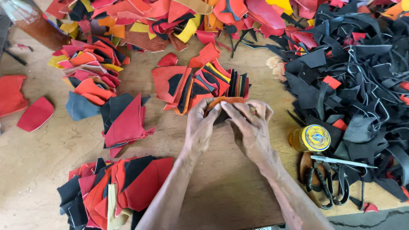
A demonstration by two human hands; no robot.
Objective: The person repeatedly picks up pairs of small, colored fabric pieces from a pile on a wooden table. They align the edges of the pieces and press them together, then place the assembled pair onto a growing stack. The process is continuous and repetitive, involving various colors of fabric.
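Small orange leather piece (225,102) at worktop (230,187) centre, just in front of fanned red-black leather stack (200,85). Left hand (200,127) and right hand (251,127) fingers pinched together on its edges. Looks thin, light, floppy, likely grippy; best pinched at edges with both hands.

A single head-worn camera looks steeply down from close above the counter (238,187), facing forward along both forearms; the view runs from the near counter edge to the scrap piles (349,76) at the far side.
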